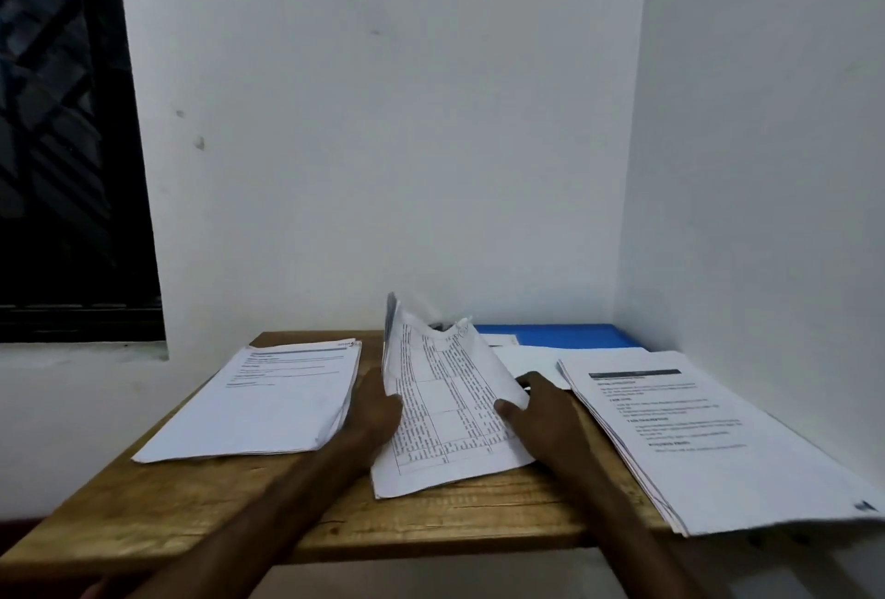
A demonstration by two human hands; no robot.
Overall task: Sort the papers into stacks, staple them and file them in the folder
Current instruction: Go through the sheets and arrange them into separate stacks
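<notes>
Two hands hold one curled sheaf of white table-printed papers (448, 412) mid wooden table (230, 510) — left hand (378, 412) gripping its left edge, right hand (538, 407) pinching its right. Left white paper stack (268, 402) lies by the left edge; right white paper stack (694, 435) overhangs the front right corner; flat blue folder (574, 336) — far right corner.

Head camera looks forward and down, close over the table (191, 502).

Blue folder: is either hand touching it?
No: the left hand and right hand grip the printed sheets; the blue folder lies behind, untouched.
</notes>
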